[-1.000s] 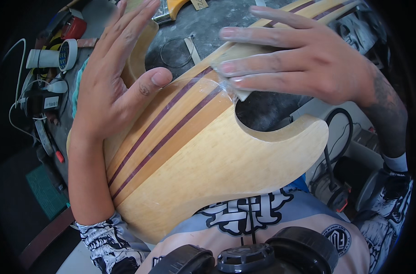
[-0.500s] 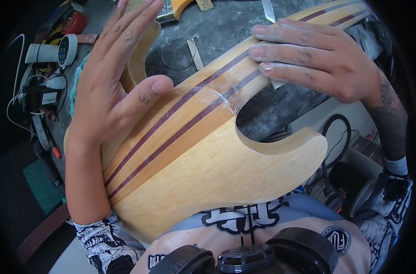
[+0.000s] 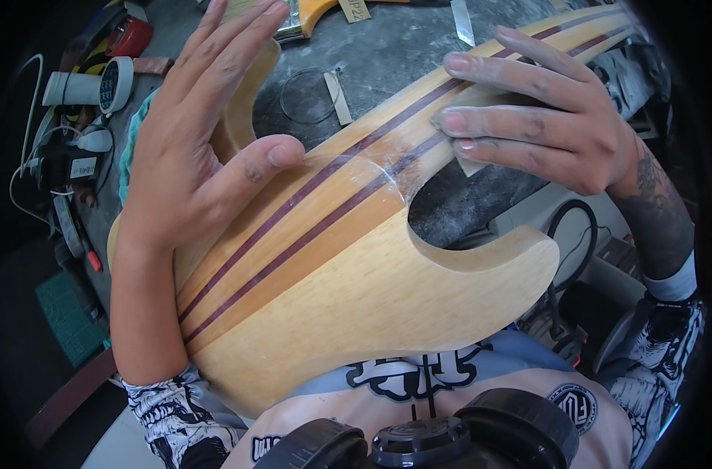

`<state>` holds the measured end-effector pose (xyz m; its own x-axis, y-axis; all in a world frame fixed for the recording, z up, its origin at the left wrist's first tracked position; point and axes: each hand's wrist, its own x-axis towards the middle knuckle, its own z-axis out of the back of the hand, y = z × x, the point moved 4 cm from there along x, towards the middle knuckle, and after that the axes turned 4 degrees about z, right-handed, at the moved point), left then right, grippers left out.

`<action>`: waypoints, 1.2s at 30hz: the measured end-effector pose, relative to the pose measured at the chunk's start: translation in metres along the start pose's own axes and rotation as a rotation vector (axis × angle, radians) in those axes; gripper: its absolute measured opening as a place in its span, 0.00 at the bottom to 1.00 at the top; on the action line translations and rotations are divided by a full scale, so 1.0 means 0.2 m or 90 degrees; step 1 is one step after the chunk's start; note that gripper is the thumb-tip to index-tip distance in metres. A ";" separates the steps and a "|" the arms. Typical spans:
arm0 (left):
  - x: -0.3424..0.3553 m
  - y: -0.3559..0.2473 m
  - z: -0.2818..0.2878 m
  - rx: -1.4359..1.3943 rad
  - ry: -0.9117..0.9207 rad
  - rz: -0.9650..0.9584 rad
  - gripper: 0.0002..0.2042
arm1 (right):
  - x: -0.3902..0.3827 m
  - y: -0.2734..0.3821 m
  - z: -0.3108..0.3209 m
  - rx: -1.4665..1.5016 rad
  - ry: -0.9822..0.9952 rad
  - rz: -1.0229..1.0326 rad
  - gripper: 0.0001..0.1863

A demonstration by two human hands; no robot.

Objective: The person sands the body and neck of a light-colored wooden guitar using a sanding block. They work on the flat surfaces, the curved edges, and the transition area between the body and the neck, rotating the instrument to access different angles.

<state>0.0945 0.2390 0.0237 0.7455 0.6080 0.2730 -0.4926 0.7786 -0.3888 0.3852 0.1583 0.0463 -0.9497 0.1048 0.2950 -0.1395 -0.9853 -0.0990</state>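
A guitar body [image 3: 387, 281] of pale wood, with a striped neck [image 3: 403, 121] in one piece with it, lies tilted across the bench and against my front. My left hand [image 3: 203, 117] is open, fingers stretched out and thumb apart, over the body's far-left side beside the upper horn. My right hand [image 3: 539, 109] curves over the neck near the heel, its fingertips dusty. Under its fingers is a dusty, pale grey piece of sandpaper [image 3: 485, 96], mostly hidden. White dust lies around the neck joint.
A dark workbench [image 3: 403, 51] holds a coil of thin wire [image 3: 305, 95] and a flat pale strip [image 3: 337, 98]. At the left are a white round-headed device [image 3: 115, 84], cables and a red-tipped tool [image 3: 95, 260]. A black hose [image 3: 579, 205] loops at the right. My respirator [image 3: 422, 438] shows below.
My right hand has shifted slightly toward me, its fingers more lifted and spread, showing more of the sandpaper. My left hand and the guitar have barely moved.
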 end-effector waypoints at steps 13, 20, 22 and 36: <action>0.01 -0.02 0.01 -0.015 0.008 0.000 0.45 | 0.05 -0.01 -0.01 0.011 0.070 -0.067 0.20; 0.01 -0.02 0.00 -0.004 0.005 -0.020 0.45 | 0.14 0.02 -0.09 0.135 0.015 -0.168 0.22; 0.01 -0.05 0.02 0.001 0.007 0.007 0.44 | 0.11 -0.03 -0.04 0.118 0.067 -0.149 0.23; 0.00 -0.07 0.04 0.030 0.017 0.009 0.43 | 0.27 -0.11 -0.02 0.307 0.103 -0.166 0.29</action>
<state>0.0978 0.2295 0.0360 0.7491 0.6158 0.2444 -0.5241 0.7765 -0.3499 0.3366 0.1859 0.0601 -0.9373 0.3341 0.0989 -0.2665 -0.8703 0.4142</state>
